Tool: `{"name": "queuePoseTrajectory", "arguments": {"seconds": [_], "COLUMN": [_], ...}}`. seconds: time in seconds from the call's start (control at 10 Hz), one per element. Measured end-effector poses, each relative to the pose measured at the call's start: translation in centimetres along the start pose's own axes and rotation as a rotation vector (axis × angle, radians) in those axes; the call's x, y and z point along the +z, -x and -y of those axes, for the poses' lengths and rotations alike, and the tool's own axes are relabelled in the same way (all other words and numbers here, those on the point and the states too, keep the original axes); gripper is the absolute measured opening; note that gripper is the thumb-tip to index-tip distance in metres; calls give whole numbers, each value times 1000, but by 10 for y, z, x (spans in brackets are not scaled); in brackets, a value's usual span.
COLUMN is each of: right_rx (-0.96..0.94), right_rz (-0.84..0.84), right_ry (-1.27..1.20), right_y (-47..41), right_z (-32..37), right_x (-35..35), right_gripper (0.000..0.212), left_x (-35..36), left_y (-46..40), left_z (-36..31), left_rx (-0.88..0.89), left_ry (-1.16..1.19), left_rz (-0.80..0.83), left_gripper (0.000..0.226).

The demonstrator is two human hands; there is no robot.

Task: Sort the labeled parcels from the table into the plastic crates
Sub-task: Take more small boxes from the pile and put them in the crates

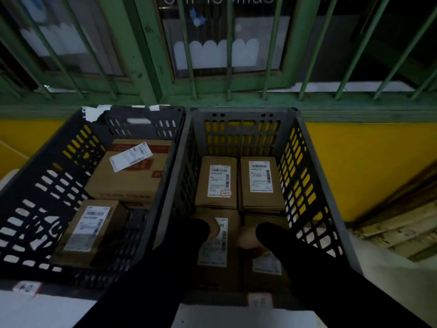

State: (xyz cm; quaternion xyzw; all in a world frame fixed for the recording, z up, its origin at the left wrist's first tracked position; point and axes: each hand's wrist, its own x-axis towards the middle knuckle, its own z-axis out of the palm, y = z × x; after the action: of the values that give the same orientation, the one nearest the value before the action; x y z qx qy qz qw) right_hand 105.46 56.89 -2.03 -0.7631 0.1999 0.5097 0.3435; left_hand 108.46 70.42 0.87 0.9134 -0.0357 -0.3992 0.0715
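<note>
Two plastic crates stand side by side. The grey right crate (pixel 314 176) holds four labeled cardboard parcels: two far ones (pixel 216 183) (pixel 261 183) and two near ones. My left hand (pixel 214 229), mostly hidden by its black sleeve, lies on the far end of the near-left parcel (pixel 212 261); its fingers are hidden. My right hand (pixel 247 240) curls down over the left edge of the near-right parcel (pixel 266 268), at the gap between the two near parcels. The dark left crate (pixel 35 185) holds a large parcel (pixel 127 178) and a small parcel (pixel 87 230).
Small tags sit on the crates' near rims, one on the left crate (pixel 26 288) and one on the right crate (pixel 260 300). A white surface (pixel 35 311) lies in front of the crates. Behind them are a yellow wall (pixel 354 166) and green window bars (pixel 229 67).
</note>
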Motion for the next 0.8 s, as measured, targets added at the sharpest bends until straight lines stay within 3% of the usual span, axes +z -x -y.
{"name": "queuePoseTrajectory", "arguments": {"seconds": [0.1, 0.2, 0.4, 0.5, 0.7, 0.8], "right_rx": [-172, -278, -559, -754, -928, -929], "right_rz": [-159, -357, -774, -889, -1096, -1183], "right_ry": [144, -96, -808, -986, -1137, -1154], "right_y": [4, 27, 103, 151, 238, 273], "right_z": [-2, -1, 1, -13, -70, -117], "right_x": [-14, -27, -29, -14, 51, 89], "right_gripper": [36, 26, 36, 43, 38, 36], "left_x": [-15, -32, -54, -61, -51, -25], "left_y": [13, 29, 80, 123, 197, 236], "left_z": [-7, -8, -7, -9, -20, -42], "left_rx": [49, 160, 462, 651, 955, 1078], "left_ry": [3, 130, 572, 829, 1098, 1151], "left_rz": [-49, -142, -396, -447, -354, -185], "left_gripper": [25, 29, 40, 41, 30, 27]}}
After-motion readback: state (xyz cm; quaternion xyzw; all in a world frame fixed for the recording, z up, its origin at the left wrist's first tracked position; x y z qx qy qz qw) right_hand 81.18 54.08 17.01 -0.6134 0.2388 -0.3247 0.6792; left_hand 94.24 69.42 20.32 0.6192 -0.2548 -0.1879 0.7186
